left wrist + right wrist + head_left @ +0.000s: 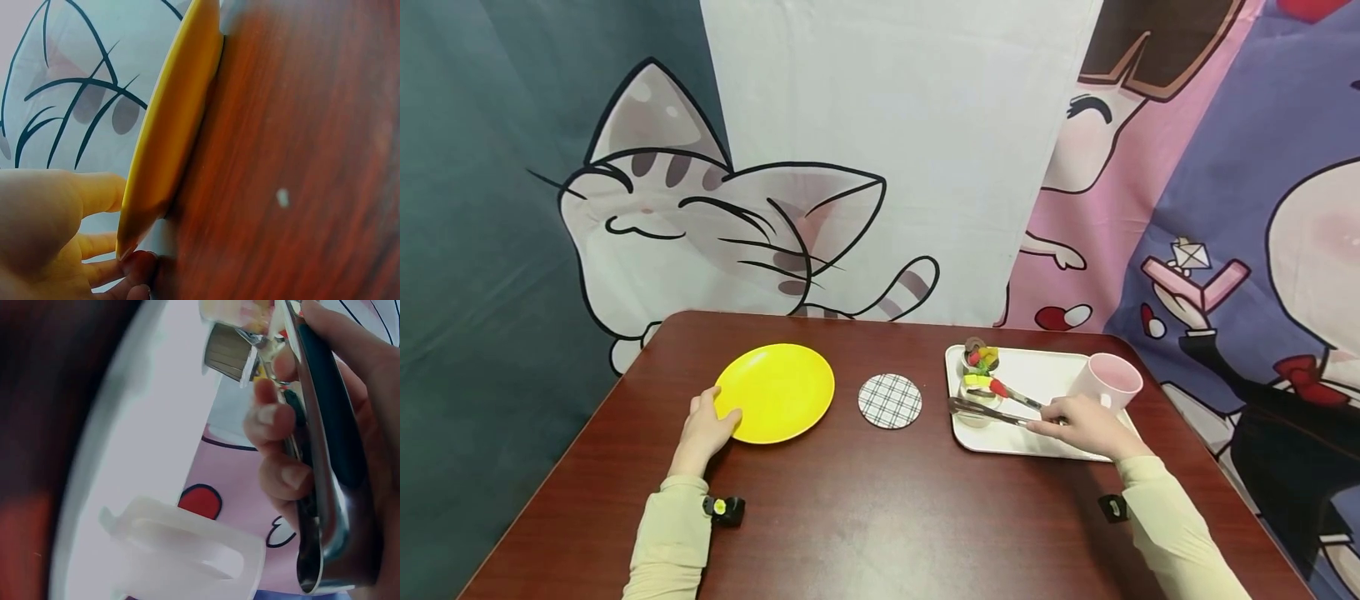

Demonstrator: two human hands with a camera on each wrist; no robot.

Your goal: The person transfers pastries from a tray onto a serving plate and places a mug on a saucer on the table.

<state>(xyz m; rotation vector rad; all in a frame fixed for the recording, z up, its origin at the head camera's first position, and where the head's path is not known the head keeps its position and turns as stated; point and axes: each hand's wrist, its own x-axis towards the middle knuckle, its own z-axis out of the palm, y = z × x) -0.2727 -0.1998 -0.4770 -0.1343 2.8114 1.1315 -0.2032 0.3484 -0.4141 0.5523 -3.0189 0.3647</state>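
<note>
At the plate's left edge, my left hand [703, 427] pinches the rim of a yellow plate [782, 392], which lies on the table. The left wrist view has the thumb at one face of the rim and fingertips under the other. My right hand [1086, 425] grips metal tongs [334, 419] with dark green handle inserts. Their arms stand apart and point left over a white tray [1045, 367]. The tips overlap a small front cup [974, 419] with yellow and red bits at its top. Behind it stands another small cup [967, 365] holding brown, red, yellow and green pieces.
A pink mug [1093, 382] stands at the tray's right end, close beyond the right hand. Between plate and tray lies a round checked coaster [890, 402]. A printed cloth [880, 100] hangs behind the brown table [880, 517].
</note>
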